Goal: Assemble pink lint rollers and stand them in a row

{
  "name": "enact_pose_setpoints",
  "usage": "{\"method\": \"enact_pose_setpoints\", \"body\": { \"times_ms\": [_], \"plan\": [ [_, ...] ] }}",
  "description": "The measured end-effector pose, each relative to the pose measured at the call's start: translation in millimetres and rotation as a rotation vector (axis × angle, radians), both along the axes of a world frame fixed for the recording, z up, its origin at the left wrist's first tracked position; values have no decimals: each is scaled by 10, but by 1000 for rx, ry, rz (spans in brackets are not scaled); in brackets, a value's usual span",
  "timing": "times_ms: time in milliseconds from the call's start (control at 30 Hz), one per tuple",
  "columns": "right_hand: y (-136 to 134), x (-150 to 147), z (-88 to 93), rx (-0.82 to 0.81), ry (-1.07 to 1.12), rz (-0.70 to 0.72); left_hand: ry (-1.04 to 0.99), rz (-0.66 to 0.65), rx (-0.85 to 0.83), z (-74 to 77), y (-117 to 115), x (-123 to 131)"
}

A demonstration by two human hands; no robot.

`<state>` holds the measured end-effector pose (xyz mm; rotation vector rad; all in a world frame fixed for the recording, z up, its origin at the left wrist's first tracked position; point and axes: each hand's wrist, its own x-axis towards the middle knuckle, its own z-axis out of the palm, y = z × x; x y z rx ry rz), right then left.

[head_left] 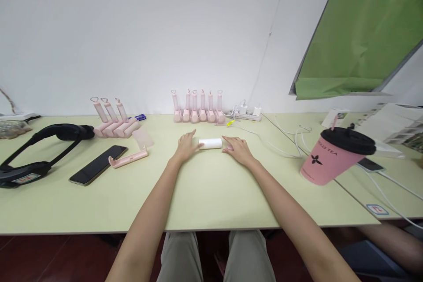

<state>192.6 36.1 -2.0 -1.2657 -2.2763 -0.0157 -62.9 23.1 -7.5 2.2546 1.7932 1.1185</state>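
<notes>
A small white roll (210, 143) lies on its side on the pale green table, between my two hands. My left hand (186, 146) rests at its left end with fingers stretched out and the thumb reaching to the roll. On the other side, my right hand (238, 149) lies with its fingers extended, the tips close to the right end; whether they touch it I cannot tell. Left of my hands are a pink open holder piece (129, 157) and a translucent pink sheet (143, 138). Several pink rollers with loop-topped handles (198, 115) stand in a row by the wall.
More pink rollers (115, 127) stand at the back left, near a phone (98, 165) and a black headset (46, 136). A pink drink cup (333, 156) stands at right. White cables run from a power strip (246, 116). Another person's arm (393, 244) shows at lower right.
</notes>
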Motion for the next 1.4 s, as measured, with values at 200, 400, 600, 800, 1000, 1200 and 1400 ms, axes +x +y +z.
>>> {"method": "enact_pose_setpoints", "body": {
  "times_ms": [200, 400, 600, 800, 1000, 1200, 1400],
  "plan": [
    [-28, 23, 127, 163, 155, -183, -306, 419, 214, 131, -2, -302],
    [5, 86, 142, 115, 126, -231, -289, 543, 113, 66, -21, -379],
    [81, 207, 45, -110, -10, -163, -114, 329, 200, 148, -67, -103],
    [101, 213, 25, -99, 24, -95, 266, -57, 264, 132, -148, 381],
    [26, 109, 69, -56, 205, -56, 390, -164, 186, 9, -128, 521],
    [-139, -65, 342, -113, 799, 85, -94, -288, 218, 104, -226, 592],
    [-322, -190, 540, 7, 874, 200, -395, -426, 90, 104, -362, 851]
  ]
}}
